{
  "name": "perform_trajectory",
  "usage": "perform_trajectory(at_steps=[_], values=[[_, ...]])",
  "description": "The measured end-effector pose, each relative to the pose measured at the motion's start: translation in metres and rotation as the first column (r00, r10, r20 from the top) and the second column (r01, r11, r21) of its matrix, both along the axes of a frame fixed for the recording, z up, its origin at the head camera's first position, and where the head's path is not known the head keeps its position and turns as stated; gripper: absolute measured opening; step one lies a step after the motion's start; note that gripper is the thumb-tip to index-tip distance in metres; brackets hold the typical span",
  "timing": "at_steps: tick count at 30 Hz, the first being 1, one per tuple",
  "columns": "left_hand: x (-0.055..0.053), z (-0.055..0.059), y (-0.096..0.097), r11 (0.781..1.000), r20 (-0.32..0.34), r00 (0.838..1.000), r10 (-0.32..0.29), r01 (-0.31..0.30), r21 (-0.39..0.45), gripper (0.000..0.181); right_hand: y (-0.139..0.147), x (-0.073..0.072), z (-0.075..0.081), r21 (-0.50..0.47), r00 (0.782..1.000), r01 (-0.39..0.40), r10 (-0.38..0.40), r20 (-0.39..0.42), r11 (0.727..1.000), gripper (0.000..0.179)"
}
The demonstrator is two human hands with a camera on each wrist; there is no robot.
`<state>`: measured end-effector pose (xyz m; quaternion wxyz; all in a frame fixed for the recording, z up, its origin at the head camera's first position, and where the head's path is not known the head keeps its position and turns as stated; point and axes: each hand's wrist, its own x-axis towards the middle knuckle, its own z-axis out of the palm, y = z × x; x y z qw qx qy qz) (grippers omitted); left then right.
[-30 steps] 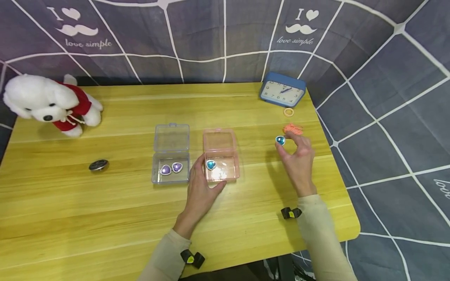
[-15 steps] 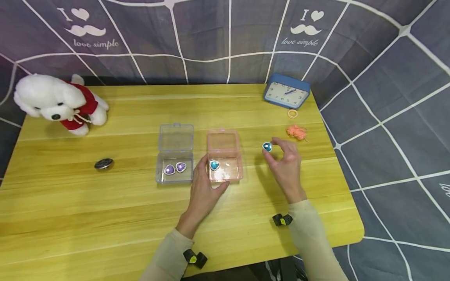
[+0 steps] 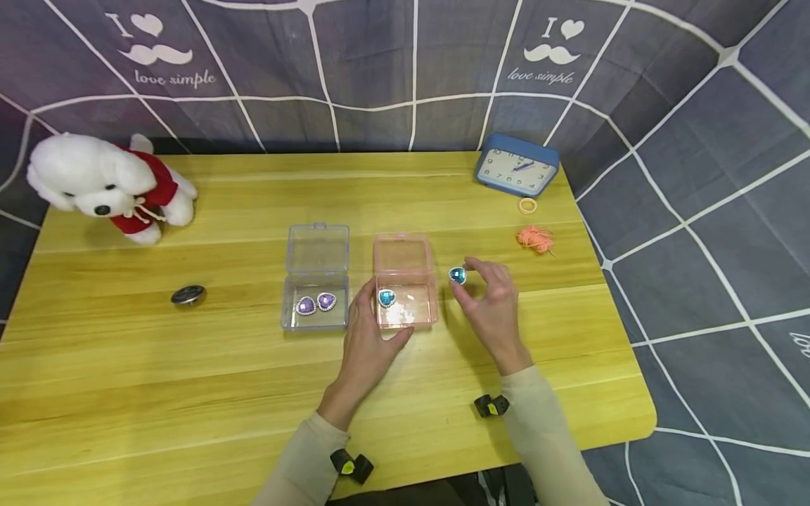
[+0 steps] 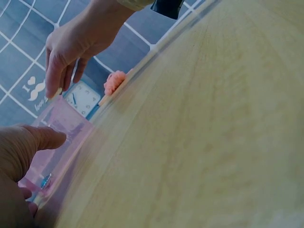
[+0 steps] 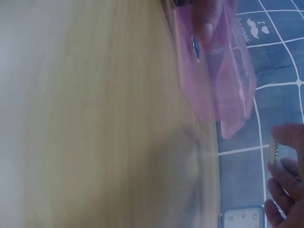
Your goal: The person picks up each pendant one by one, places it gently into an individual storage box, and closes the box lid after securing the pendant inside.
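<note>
Right of frame centre, pinches a blue gem point(image 3: 458, 275) in the right hand point(image 3: 493, 302), now nearer the pink box point(image 3: 408, 281) but outside it; holds that box with the left hand point(image 3: 367, 337).

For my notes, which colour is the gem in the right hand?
The gem is blue, pale-rimmed; the head view shows it best.

– What are we wearing?
– Our left sleeve point(image 3: 302, 460) is plain beige, and our right sleeve point(image 3: 547, 429) matches it.
– Anything else?
– We have a black, blocky left wrist unit point(image 3: 362, 469) and a similar right wrist unit point(image 3: 483, 405), each with a yellow-green patch point(image 3: 349, 466); our left hand point(image 3: 367, 339) and right hand point(image 3: 496, 313) are bare
</note>
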<state>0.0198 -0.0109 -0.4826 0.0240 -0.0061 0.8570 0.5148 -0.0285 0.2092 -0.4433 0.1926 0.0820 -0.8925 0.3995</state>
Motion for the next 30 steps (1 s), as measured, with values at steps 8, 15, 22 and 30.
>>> perform_trajectory(at_steps=[8, 15, 22, 30], values=[[0.0, -0.001, -0.001, 1.0, -0.003, 1.0, -0.002, 0.002, 0.012, 0.111, -0.018, 0.001, -0.006, 0.003, 0.998, -0.061, 0.061, -0.005, 0.998, 0.046], [0.0, -0.002, 0.0, 1.0, -0.022, 1.0, -0.009, 0.009, 0.001, 0.11, -0.033, 0.005, -0.009, 0.011, 0.994, -0.111, 0.11, 0.021, 0.994, 0.045], [0.0, -0.004, 0.001, 1.0, -0.032, 0.999, -0.01, 0.01, 0.002, 0.111, -0.044, 0.008, -0.011, 0.022, 0.987, -0.153, 0.152, 0.051, 0.988, 0.046], [0.0, -0.003, 0.0, 1.0, -0.027, 1.0, -0.003, 0.003, 0.001, 0.111, -0.047, 0.008, -0.015, 0.087, 0.985, -0.171, 0.168, 0.044, 0.981, 0.045]])
